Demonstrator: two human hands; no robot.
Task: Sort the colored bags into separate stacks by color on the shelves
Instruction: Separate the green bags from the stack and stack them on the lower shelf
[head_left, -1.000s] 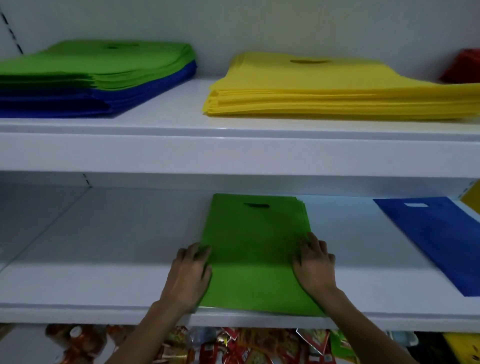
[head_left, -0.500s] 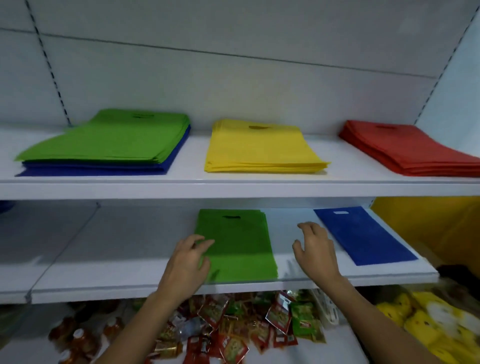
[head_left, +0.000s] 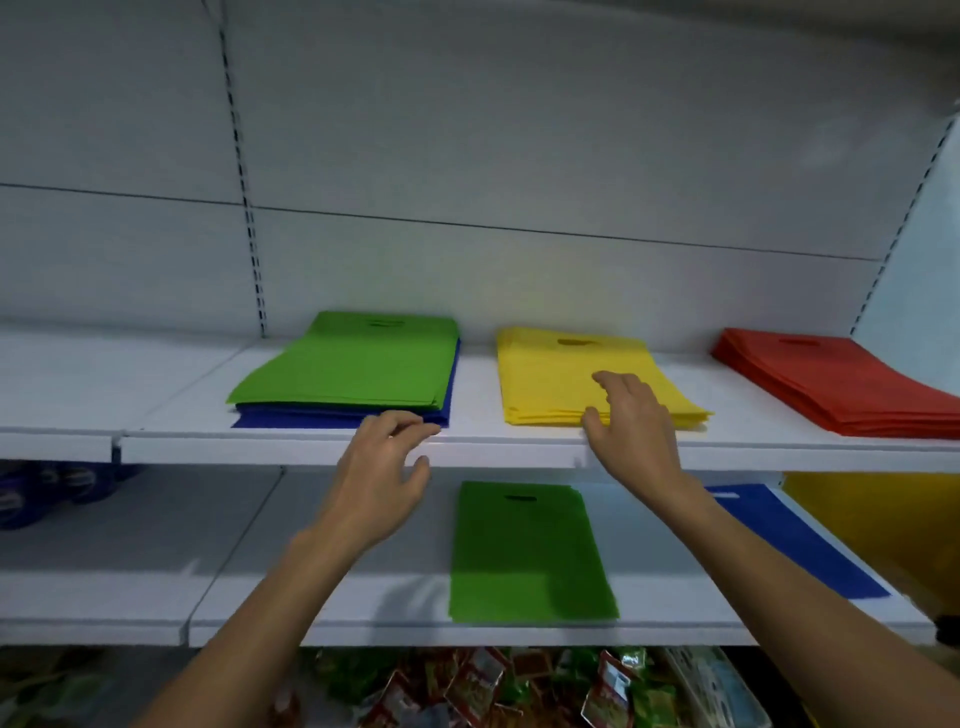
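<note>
My left hand (head_left: 379, 483) and right hand (head_left: 634, 431) are hovering empty, fingers (head_left: 415, 429) loosely spread, at the upper shelf (head_left: 478, 400). The yellow stack (head_left: 561, 379) and red stack (head_left: 831, 384) are sitting sorted. The green bags (head_left: 353, 364) are lying atop blue bags (head_left: 332, 417), so I judge they are needing a split toward the lower green pile (head_left: 524, 551).

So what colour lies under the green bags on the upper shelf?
Blue bags, clearest in the head view.

On the upper shelf (head_left: 493, 452), at mid-frame, a green stack (head_left: 353, 364) lies flat on a blue stack (head_left: 311, 417). To its right sit a yellow stack (head_left: 550, 379) and, at the right edge, a red stack (head_left: 831, 384). On the lower shelf (head_left: 311, 597), a green bag (head_left: 524, 556) lies flat at centre and a blue bag (head_left: 800, 551) at lower right.
</note>
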